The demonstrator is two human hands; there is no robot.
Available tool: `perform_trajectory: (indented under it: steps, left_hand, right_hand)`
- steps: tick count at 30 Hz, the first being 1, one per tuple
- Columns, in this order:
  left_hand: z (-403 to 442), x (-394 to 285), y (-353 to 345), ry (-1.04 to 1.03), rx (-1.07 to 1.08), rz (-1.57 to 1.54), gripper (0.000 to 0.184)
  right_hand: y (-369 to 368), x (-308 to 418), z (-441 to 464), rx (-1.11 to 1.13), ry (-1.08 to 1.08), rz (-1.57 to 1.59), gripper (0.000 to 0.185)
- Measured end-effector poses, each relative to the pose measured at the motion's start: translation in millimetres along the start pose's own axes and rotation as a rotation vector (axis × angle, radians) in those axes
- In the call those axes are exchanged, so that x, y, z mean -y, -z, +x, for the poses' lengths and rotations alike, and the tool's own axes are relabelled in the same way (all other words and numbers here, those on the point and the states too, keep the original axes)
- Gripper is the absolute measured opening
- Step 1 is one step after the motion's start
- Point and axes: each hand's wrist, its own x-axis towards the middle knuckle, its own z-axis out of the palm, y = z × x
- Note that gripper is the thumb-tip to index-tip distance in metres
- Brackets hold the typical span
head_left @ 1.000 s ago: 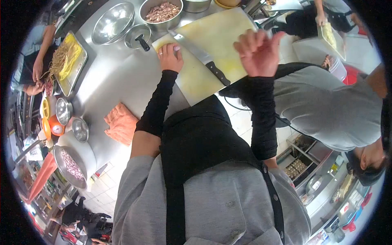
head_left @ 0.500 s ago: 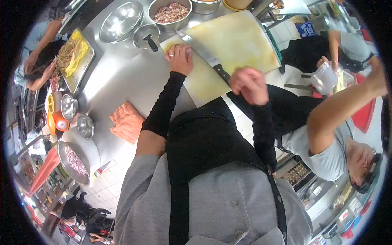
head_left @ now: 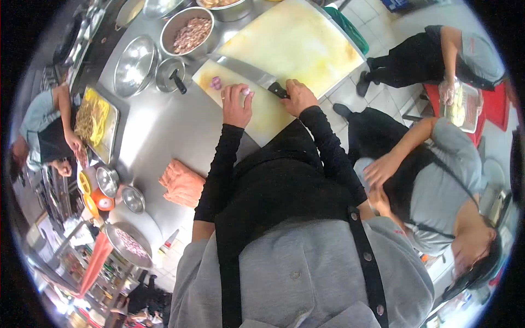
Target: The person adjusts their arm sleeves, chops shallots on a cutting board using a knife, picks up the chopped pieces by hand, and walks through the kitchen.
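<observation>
The left hand [head_left: 237, 106], forearm reaching forward, bends its fingers and pinches a small shallot piece [head_left: 246, 92] against the thumb, over the cutting board [head_left: 301, 41]. The right hand [head_left: 301, 97], angled inward, curls around the black handle of the knife [head_left: 245, 71].

Worktop [head_left: 145, 143], smooth, glossy metal; mixing bowl [head_left: 134, 65] at 10 o'clock, shiny metal; chopping board [head_left: 298, 41] at 12 o'clock, matt, plastic-looking; towel [head_left: 183, 183] between 8 and 9 o'clock, rough cloth.
</observation>
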Motion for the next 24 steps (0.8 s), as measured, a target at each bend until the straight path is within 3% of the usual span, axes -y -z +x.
perform_trajectory:
  steps: [4,10,16,19,22,24]
  left_hand:
    - [3,8,-11,-0.014,0.014,0.026,0.032]
    - [7,-7,-6,0.021,0.124,-0.141,0.040]
    - [-1,11,-7,0.030,0.085,-0.103,0.040]
    - [-1,8,-8,0.141,0.083,-0.238,0.041]
    - [3,3,-8,0.089,0.045,-0.190,0.041]
    - [5,5,-8,0.092,0.032,-0.181,0.038]
  right_hand:
    - [15,8,4,0.180,-0.136,-0.035,0.036]
    - [20,11,2,0.172,-0.125,-0.019,0.039]
    - [19,13,3,0.186,-0.094,-0.052,0.038]
    - [11,7,1,0.031,0.031,-0.005,0.034]
    - [18,14,4,0.212,-0.098,-0.055,0.037]
    - [19,14,5,0.214,-0.083,-0.076,0.037]
